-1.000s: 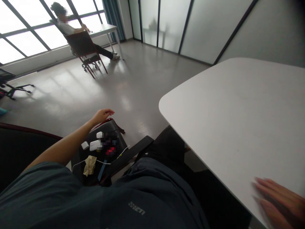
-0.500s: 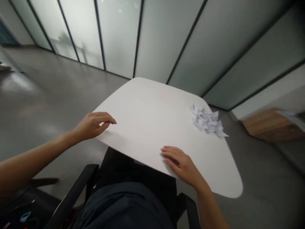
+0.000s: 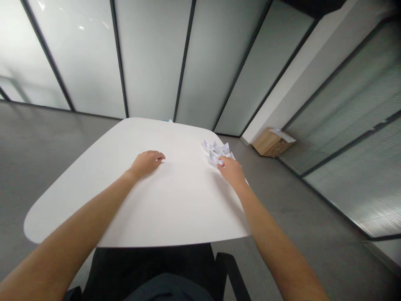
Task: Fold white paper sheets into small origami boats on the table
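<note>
Several folded white paper pieces (image 3: 215, 151) with pointed corners lie in a loose pile near the far right edge of the white table (image 3: 175, 205). My right hand (image 3: 232, 170) is at the near side of this pile, its thumb and fingers bent and a little apart. It covers part of the paper, and whether the fingertips touch a piece I cannot tell. To the left, my left hand (image 3: 147, 162) is low over the tabletop, fingers loosely curved, holding nothing.
Behind the table runs a frosted glass partition (image 3: 153, 58) with dark frames. A wooden box (image 3: 271, 143) with something flat on top stands on the grey floor at right. A black chair armrest (image 3: 230, 271) is near the table's front edge.
My right hand has gone from the table's front edge out to the paper pile. My left hand has moved further in over the table. The view has turned to the right.
</note>
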Tool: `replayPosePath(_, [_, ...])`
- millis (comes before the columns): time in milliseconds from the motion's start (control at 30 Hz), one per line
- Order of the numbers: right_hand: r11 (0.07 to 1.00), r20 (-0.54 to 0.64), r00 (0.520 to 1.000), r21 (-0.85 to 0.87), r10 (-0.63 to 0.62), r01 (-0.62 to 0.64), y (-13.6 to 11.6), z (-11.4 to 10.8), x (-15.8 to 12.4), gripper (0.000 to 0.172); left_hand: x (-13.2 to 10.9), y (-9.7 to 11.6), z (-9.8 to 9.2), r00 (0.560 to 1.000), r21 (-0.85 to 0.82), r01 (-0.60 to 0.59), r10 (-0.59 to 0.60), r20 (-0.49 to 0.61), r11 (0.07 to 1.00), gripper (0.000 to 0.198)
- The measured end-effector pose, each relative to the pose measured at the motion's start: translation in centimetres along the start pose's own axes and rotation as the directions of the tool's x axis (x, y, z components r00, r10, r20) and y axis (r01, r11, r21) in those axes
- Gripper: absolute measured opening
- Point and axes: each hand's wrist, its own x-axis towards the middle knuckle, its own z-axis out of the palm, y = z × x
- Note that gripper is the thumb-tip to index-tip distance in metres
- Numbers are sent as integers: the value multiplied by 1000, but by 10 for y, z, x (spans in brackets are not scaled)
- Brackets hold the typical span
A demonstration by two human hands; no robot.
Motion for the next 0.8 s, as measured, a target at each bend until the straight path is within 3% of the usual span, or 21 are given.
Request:
replayPosePath(133, [988, 123, 992, -155, 37, -17, 19, 20, 8, 38, -4, -7, 18, 999, -97, 18, -22, -32, 995, 32])
replayPosePath(333, [983, 130, 991, -182, 45, -21, 13, 19, 23, 23, -3, -12, 18, 999, -145, 41, -44, -15, 989, 29])
replayPosePath(433, [999, 122, 992, -16, -41, 43, -9, 11, 38, 18, -1, -9, 18, 998, -181, 44, -49, -26, 982, 30])
replayPosePath(567, [940, 98, 962, 258, -255, 222, -60, 11, 46, 11, 0, 5, 21, 992, -383, 64, -100, -76, 922, 40])
replayPosePath(700, [886, 77, 910, 274, -408, 374, -101, 26, 37, 14, 1, 21, 22, 986, -506, 42, -119, -121, 862, 35])
replayPosePath(800, [830, 106, 855, 327, -508, 452, -109, 40, 26, 15, 2, 24, 24, 980, -516, 43, -135, -143, 855, 28])
